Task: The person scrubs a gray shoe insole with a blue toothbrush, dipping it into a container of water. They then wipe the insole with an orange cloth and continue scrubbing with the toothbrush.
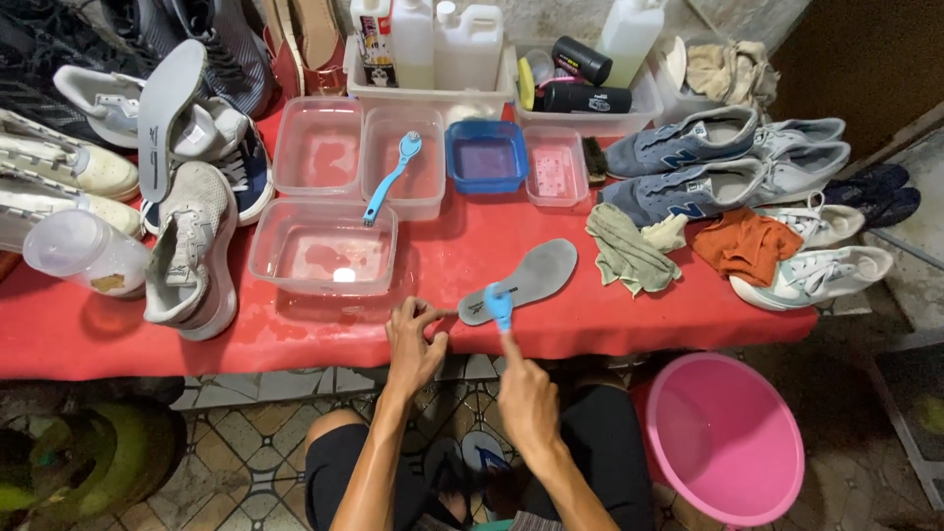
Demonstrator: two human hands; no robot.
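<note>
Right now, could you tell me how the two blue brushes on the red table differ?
The brush in the tub lies untouched, leaning in a clear tub. The brush in the right hand is gripped by the right hand and pressed to a grey insole; the left hand holds that insole's end. Both have blue handles.

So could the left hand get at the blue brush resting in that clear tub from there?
Probably yes: the left hand is at the table edge, and only a low water-filled tub lies before the blue brush.
</note>
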